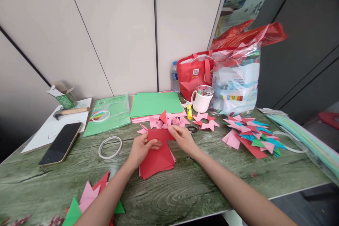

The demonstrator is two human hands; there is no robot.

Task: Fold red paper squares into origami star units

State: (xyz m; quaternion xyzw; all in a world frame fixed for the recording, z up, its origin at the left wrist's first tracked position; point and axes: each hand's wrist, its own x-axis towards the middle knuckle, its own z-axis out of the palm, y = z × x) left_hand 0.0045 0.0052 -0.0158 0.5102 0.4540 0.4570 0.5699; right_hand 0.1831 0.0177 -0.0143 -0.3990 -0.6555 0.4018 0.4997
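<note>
Pinching a red sheet [160,134] at either end, left hand [143,148] and right hand [184,140] leave the paper stack [156,165] partly hidden.

Indoor craft workspace | wood-grain table [169,203] | red paper [156,162] | folded-paper shapes [211,125]
</note>
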